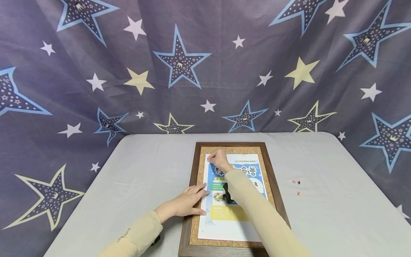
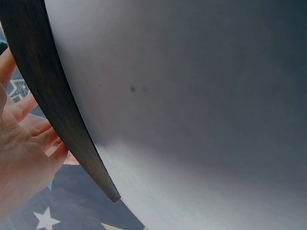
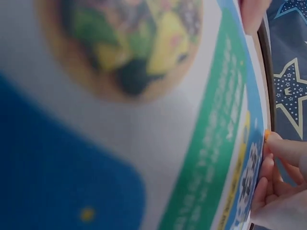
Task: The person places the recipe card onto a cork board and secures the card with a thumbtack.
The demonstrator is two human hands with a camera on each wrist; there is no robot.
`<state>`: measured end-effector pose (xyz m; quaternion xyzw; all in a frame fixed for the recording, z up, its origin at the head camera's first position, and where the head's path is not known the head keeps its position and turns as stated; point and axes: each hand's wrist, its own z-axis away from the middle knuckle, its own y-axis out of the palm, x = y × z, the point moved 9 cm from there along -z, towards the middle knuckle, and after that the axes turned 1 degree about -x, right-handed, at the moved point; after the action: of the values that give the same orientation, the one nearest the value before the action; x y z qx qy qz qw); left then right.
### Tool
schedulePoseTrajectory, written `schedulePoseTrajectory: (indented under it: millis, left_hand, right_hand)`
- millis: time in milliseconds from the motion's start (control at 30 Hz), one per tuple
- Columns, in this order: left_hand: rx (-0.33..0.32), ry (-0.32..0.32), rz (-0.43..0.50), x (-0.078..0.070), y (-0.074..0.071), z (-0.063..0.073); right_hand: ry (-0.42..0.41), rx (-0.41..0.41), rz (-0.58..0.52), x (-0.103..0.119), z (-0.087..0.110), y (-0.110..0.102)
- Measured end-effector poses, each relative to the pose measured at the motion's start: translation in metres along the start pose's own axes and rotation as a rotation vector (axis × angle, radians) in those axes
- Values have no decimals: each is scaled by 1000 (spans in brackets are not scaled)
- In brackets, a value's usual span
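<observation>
Poster [image 1: 229, 213] on framed corkboard [image 1: 231, 150]
Orange pushpin [image 3: 267, 134] pinched by right hand [image 1: 221, 160], poster's edge touched by left hand [image 1: 188, 202] with fingers extended

Dark purple-grey star-print fabric backdrop [image 1: 221, 85] behind a pale grey table [image 1: 151, 164]
Blue-outlined stars [image 1: 182, 59] and white stars [image 1: 135, 28] dot the backdrop; the table's 2 far corners are rounded.

The poster [image 1: 231, 230] is paper, the board [image 1: 231, 150] grainy cork, the frame [image 1: 221, 251] wood.
</observation>
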<state>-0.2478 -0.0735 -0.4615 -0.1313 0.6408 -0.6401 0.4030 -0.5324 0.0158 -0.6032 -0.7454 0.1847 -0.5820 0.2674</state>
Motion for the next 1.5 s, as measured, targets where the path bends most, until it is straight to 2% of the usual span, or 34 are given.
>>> schedulePoseTrajectory:
  millis: [67, 100, 133, 167, 300, 333, 367, 400, 467, 567, 667, 800, 900, 967, 1033, 1133, 1167, 1233, 1300, 1500]
  left_hand:
    - [4, 1, 4, 0, 0, 0]
    - [6, 1, 7, -1, 1, 0]
    - [8, 1, 10, -1, 1, 0]
    - [8, 1, 14, -1, 1, 0]
    - [4, 3, 19, -2, 0, 1]
    - [3, 3, 19, -2, 0, 1]
    - [2, 2, 20, -1, 0, 1]
    - [2, 1, 17, -1, 0, 0]
    - [1, -1, 13, 0, 0, 0]
    - [-1, 1, 4, 1, 0, -1]
    - [1, 2, 3, 1, 0, -1]
    - [5, -2, 3, 0, 0, -2]
    - [7, -7, 7, 1, 0, -1]
    - [11, -10, 11, 1, 1, -1]
    - [14, -11, 15, 1, 1, -1]
    - [13, -11, 12, 1, 1, -1]
    - [13, -11, 10, 1, 1, -1]
    - [10, -12, 8, 0, 0, -1]
    - [6, -13, 5, -1, -1, 0]
    - [-2, -14, 3, -2, -3, 0]
  right_hand:
    - [-5, -11, 14, 18, 10, -11]
    - [3, 8, 7, 22, 14, -13]
    - [-13, -16, 11, 25, 15, -15]
    - [21, 8, 24, 23, 17, -14]
    - [-1, -30, 28, 17, 13, -11]
    - [-19, -60, 38, 17, 12, -11]
    - [8, -44, 52, 15, 11, -9]
    - [-17, -74, 59, 16, 10, -10]
    - [-38, -83, 53, 18, 9, -11]
    - [7, -6, 11, 17, 9, -9]
    - [12, 59, -41, 13, 7, -8]
    - [-19, 121, -82, -1, 6, -8]
    - [-32, 170, -116, 0, 12, -15]
    - [-29, 201, -115, 21, 28, -29]
    - [-39, 227, -140, 51, 46, -50]
    - [15, 270, -162, 104, 80, -85]
    - [19, 285, -189, 114, 86, -95]
    - [79, 318, -174, 138, 104, -111]
    - [62, 328, -159, 152, 113, -120]
    - [8, 361, -96, 162, 125, -135]
